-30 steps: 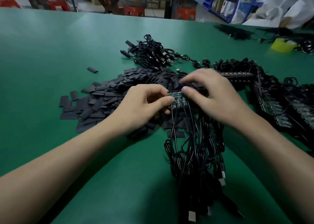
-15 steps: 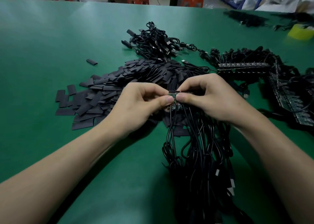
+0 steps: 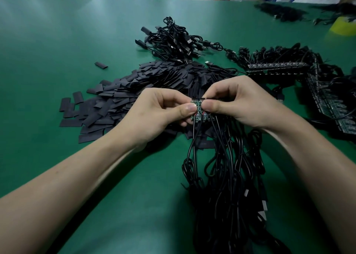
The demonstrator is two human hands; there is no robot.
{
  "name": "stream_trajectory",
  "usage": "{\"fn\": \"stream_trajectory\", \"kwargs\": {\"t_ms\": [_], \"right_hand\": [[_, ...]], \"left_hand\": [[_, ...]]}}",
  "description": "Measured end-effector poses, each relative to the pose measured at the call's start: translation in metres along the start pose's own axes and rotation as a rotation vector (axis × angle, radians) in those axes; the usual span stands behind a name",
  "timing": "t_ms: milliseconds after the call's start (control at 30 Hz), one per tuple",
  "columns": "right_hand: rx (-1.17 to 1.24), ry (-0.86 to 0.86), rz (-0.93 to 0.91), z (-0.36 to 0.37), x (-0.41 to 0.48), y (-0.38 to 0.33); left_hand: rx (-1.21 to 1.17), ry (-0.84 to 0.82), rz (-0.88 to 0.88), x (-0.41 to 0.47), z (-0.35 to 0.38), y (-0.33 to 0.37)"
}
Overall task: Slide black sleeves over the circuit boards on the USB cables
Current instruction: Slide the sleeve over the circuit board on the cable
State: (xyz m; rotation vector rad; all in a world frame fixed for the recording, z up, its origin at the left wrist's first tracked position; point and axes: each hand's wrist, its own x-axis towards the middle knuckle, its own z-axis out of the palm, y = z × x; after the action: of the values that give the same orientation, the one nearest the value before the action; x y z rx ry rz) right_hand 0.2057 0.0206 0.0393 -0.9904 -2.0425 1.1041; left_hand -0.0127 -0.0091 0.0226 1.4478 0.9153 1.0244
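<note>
Both hands (image 3: 154, 113) (image 3: 238, 103) pinch one circuit board (image 3: 198, 111) — thumbs meeting.

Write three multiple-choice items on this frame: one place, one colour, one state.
1. Where is the sleeve pile relative to the left hand?
A. on a stool
B. in a crate
C. beyond it and to its left
2. What colour is the table?
A. red
B. green
C. white
3. How are the circuit boards held?
A. pinched between the left hand and right hand
B. by one hand only
C. lying untouched
Key: 1 C, the pile spreads past the left hand; 2 B, the bare top is green; 3 A, both hands close on them.
</note>
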Motion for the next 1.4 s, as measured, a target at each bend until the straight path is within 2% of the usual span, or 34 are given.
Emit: {"fn": "stream_trajectory", "kwargs": {"t_ms": [500,600,767,867,1033,1167,1300,1400], "right_hand": [[0.068,-0.031,-0.029,-0.006,-0.003,-0.009],[0.08,-0.039,-0.036,-0.022,-0.012,-0.007],[0.2,-0.006,-0.114,-0.053,-0.028,0.002],[0.381,-0.047,-0.224,-0.057,-0.034,0.003],[0.613,-0.025,-0.238,-0.053,-0.035,-0.003],[0.476,0.065,-0.24,-0.036,-0.027,-0.009],[0.312,0.071,-0.171,-0.017,-0.02,-0.016],[0.208,0.064,-0.154,-0.003,-0.015,-0.015]], "left_hand": [[-0.067,-0.01,0.028,0.002,0.003,0.0],[-0.059,0.038,0.036,0.004,-0.002,0.0],[-0.13,0.155,0.096,0.005,-0.009,-0.001],[-0.117,0.174,0.102,0.004,-0.01,-0.002],[-0.039,0.266,0.119,0.003,-0.012,-0.001],[-0.004,0.298,0.178,0.001,-0.007,0.001],[-0.113,0.203,0.157,-0.001,0.006,0.003],[-0.099,0.162,0.141,-0.003,0.012,0.002]]}}
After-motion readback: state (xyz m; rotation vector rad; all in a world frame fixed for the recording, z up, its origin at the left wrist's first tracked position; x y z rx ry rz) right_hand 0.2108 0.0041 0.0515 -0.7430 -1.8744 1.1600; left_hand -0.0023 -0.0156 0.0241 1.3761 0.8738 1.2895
